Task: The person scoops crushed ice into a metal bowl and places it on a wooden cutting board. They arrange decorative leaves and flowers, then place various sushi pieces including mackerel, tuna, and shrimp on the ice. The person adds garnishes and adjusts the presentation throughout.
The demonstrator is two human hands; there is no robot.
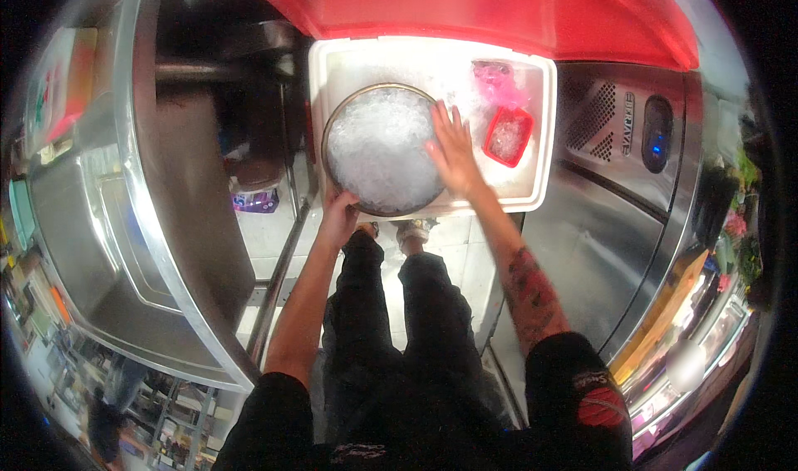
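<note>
A round metal bowl [325, 143] heaped with crushed ice [384, 151] is over the left part of a white-lined cooler box [549, 122]; whether it rests on what is inside I cannot tell. My left hand [339, 215] grips the bowl's near left rim, thumb on top and fingers hidden beneath. Along the right side of the bowl, my right hand [454, 153] lies with its fingers stretched out and apart, the thumb reaching over the ice. Just right of that hand, a small red container [526, 143] with ice in it sits in the cooler, beside a pink plastic bag [497, 84].
The cooler's red lid [499, 9] stands raised at the far side. On the right is a stainless steel appliance [598, 213] with a vent and a lit display. A steel counter [187, 246] runs along the left, with a purple package [255, 201] low beside it.
</note>
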